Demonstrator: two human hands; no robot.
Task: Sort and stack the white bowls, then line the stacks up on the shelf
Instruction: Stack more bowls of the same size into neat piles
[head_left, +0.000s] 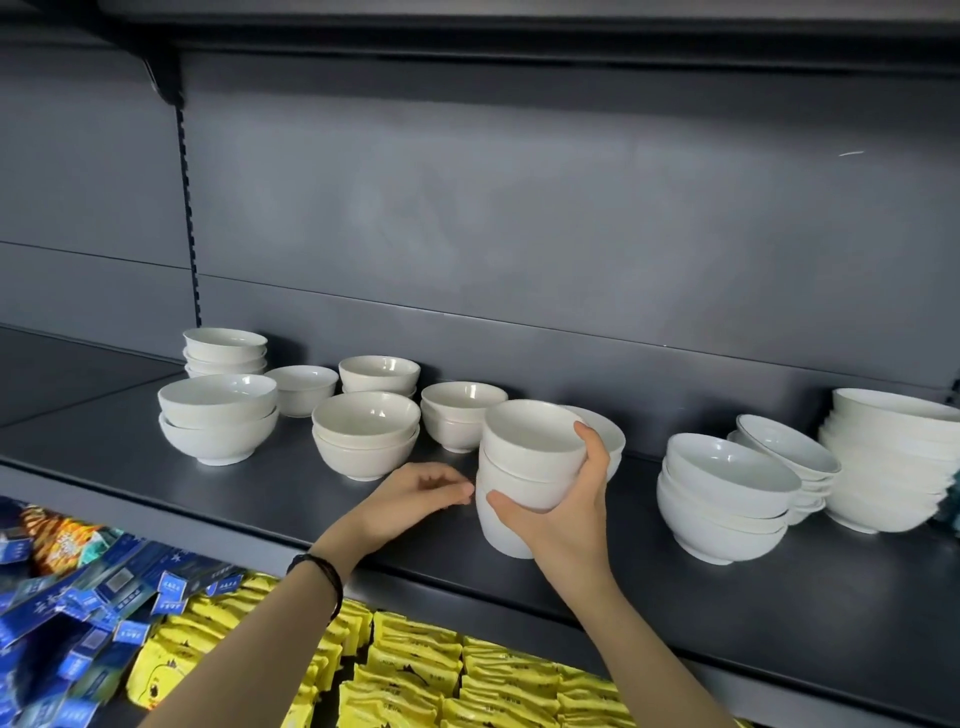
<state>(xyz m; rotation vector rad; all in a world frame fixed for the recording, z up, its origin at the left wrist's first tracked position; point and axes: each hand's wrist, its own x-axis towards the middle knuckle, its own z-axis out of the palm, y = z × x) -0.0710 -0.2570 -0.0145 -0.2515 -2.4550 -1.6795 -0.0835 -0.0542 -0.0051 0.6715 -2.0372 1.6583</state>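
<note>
Bowl stack held at the shelf front; sorting partly done.
It is clasped by the right grip; the left grip is slack beside it. Scattered short stacks left of it are unaligned.

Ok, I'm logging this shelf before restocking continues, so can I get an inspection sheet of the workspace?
Surface: dark grey shelf, bowls standing on it.
Job's things: white bowls in left stacks and right stacks; middle stack tilted, in hand.
Clutter: nothing seen.
Grips: right hand holds the middle stack; left hand loosely curled beside it, holding nothing.
Cables: nothing seen.
Surroundings: grey back panel; yellow packets and blue packets below.
</note>
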